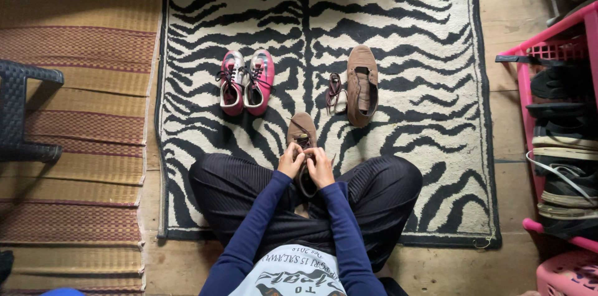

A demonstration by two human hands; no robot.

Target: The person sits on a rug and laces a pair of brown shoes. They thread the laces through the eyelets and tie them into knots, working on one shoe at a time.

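Note:
I sit cross-legged on a zebra-striped rug (423, 22). A brown shoe (302, 129) lies toe-away between my knees. My left hand (291, 160) and my right hand (321, 165) both grip its laces near the tongue, fingers pinched close together. A second brown shoe (362, 84) lies further out on the rug, unlaced, with a loose dark lace (334, 89) beside its left edge. A pair of pink sneakers (246, 81) stands side by side to the left of it, laced.
A pink plastic rack (548, 47) holding several shoes and sandals stands at the right edge. A dark plastic stool (18, 112) sits at the left on striped woven mats (81, 53). Bare wooden floor (504, 9) shows beside the rug.

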